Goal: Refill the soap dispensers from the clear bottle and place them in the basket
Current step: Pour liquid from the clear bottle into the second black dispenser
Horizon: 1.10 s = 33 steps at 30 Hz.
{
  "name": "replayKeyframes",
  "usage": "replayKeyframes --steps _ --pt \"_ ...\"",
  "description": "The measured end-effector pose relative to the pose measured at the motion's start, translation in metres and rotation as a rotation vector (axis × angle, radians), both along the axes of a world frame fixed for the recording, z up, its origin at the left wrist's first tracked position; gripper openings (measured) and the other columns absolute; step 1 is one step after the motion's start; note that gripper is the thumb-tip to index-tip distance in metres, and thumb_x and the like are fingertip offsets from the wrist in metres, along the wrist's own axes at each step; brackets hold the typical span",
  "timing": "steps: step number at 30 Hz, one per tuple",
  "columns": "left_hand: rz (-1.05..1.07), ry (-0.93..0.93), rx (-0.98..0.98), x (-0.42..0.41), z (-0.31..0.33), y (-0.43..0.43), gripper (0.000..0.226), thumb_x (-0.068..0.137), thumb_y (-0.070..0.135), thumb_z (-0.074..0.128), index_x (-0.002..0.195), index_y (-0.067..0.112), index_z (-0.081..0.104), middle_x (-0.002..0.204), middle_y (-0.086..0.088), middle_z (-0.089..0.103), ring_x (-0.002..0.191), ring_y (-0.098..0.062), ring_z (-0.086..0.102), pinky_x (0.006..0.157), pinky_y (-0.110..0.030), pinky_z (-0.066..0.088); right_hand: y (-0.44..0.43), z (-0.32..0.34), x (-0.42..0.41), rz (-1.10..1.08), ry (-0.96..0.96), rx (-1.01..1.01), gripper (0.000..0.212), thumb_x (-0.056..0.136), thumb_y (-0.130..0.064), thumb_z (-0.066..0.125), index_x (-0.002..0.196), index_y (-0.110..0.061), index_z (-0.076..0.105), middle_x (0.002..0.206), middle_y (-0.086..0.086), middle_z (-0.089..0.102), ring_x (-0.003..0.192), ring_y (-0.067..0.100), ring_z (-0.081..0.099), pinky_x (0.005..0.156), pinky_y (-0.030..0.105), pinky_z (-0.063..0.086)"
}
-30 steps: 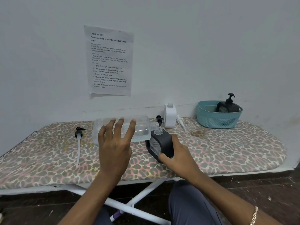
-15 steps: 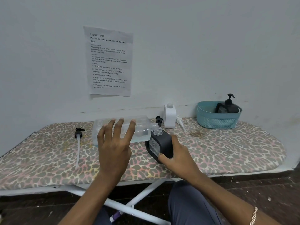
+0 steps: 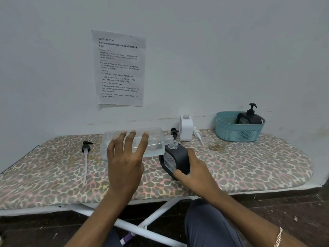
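On the leopard-print ironing board [image 3: 249, 168], near its left end, one loose black pump head with a white tube [image 3: 85, 148] lay flat. Right of it the left hand [image 3: 124, 163] held the single clear plastic bottle [image 3: 154, 141] on its side above the middle of the board, fingers spread across its near face, thumb out of sight. The bottle's mouth met the open neck of a black soap dispenser [image 3: 175, 161], tilted leftward and gripped by the right hand [image 3: 194, 172], thumb on its front, fingers round the back. By the back edge stood a second loose black pump [image 3: 174, 131], one white dispenser [image 3: 186, 128] without its top, and one white pump [image 3: 197, 133] lying beside it. At the back right corner sat one teal plastic basket [image 3: 236, 134] holding a second black dispenser with its pump fitted [image 3: 249, 117]. Three dispensers in all, three loose pumps.
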<state>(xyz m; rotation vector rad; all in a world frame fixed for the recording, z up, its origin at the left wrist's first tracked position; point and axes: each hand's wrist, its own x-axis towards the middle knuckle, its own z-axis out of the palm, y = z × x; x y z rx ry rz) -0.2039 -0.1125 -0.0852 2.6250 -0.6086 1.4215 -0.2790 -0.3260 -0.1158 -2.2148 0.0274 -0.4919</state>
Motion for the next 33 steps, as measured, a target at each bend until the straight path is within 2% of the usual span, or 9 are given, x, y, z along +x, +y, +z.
replayKeyframes --steps 2,8,18,27,33 --pt "0.000 0.001 0.000 0.0000 0.0002 -0.0001 0.081 0.067 -0.015 0.065 0.142 0.016 0.064 0.139 -0.019 0.062 0.132 -0.044 0.054 0.108 -0.058 0.037 0.0000 0.0002 0.0003 -0.001 0.001 -0.004 0.049 0.086 -0.038 0.074 0.125 -0.035 0.044 0.105 -0.016 0.067 0.090 -0.001 0.064 0.075 0.026 0.056" --pt "-0.001 0.007 -0.001 0.0000 -0.0003 0.0005 0.082 0.067 -0.016 0.064 0.142 0.016 0.064 0.139 -0.020 0.061 0.132 -0.045 0.053 0.108 -0.058 0.036 0.0002 0.0004 0.0000 0.001 0.003 -0.005 0.050 0.086 -0.040 0.073 0.126 -0.035 0.044 0.106 -0.015 0.067 0.093 0.002 0.065 0.080 0.034 0.058" --pt "0.001 0.006 0.000 0.0004 -0.0002 -0.0001 0.082 0.066 -0.016 0.064 0.141 0.015 0.064 0.138 -0.020 0.062 0.132 -0.045 0.053 0.108 -0.058 0.036 0.0008 0.0018 -0.0010 0.004 -0.007 0.001 0.050 0.087 -0.038 0.074 0.126 -0.036 0.044 0.105 -0.017 0.066 0.093 -0.003 0.064 0.077 0.026 0.057" --pt "0.000 0.002 0.003 0.0007 -0.0002 0.0004 0.081 0.066 -0.016 0.066 0.141 0.016 0.065 0.138 -0.019 0.062 0.131 -0.044 0.053 0.108 -0.058 0.036 0.0008 0.0017 -0.0015 0.005 -0.010 -0.008 0.050 0.086 -0.040 0.074 0.126 -0.035 0.044 0.105 -0.016 0.066 0.093 0.001 0.065 0.080 0.033 0.058" --pt "-0.002 0.003 0.002 0.0004 -0.0001 0.0001 0.081 0.066 -0.016 0.066 0.140 0.016 0.066 0.138 -0.020 0.063 0.132 -0.044 0.052 0.109 -0.057 0.036 0.0006 0.0006 -0.0006 0.000 -0.006 0.001 0.050 0.086 -0.040 0.074 0.127 -0.034 0.045 0.106 -0.017 0.066 0.093 0.001 0.065 0.079 0.031 0.058"
